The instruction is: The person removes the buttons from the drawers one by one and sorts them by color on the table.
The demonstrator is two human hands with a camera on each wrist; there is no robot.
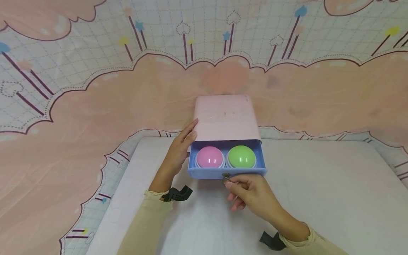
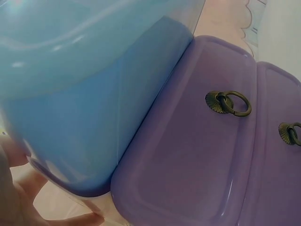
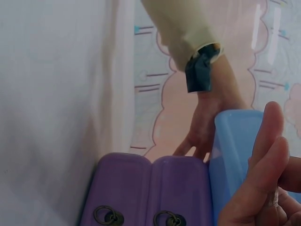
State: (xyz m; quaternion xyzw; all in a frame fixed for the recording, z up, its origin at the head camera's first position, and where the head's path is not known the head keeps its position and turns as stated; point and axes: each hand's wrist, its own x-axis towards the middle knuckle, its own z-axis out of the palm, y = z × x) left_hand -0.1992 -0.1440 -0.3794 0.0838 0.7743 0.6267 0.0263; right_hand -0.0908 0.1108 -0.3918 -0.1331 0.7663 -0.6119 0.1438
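A small chest of drawers with a pale pink top stands on the white table. Its blue top drawer is pulled out toward me. Inside, side by side, sit a glossy pink dome and a glossy green dome, each with a whitish rim. My right hand pinches the drawer's bronze ring pull between thumb and forefinger. My left hand rests against the chest's left side, fingers extended along it. In the right wrist view, the left hand shows beside the chest.
Two purple drawers with ring pulls are closed below the blue one; the left wrist view shows the nearer purple drawer and the lower purple drawer. A printed cloth hangs behind the white table. Dark straps hang at both wrists.
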